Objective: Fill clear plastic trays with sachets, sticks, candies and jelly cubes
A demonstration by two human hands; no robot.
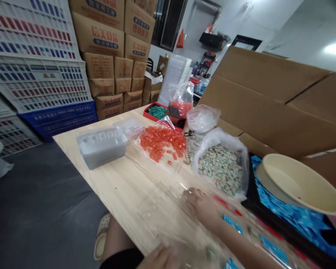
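Several clear plastic trays (162, 209) lie on the wooden tabletop, hard to tell apart through glare and blur. My right hand (197, 201) reaches across from the lower right, its fingers bent and closed at the far edge of one tray. At the bottom edge, my left hand (159, 257) is by the near side of the trays, smeared by motion, so its fingers cannot be read. Blue packets (232, 224) and red pieces (226, 205) sit in the trays beneath my right forearm. Beyond my right hand are orange-red wrapped pieces (159, 144) on clear plastic.
An open bag of green-and-beige small packets (221, 168) stands beyond my right hand. A cream basin (302, 183) rests over a black tray of blue packets (271, 201). Stacked clear plastic containers (102, 147) are at the left edge. Cardboard boxes (106, 41) and crates (39, 82) stand behind.
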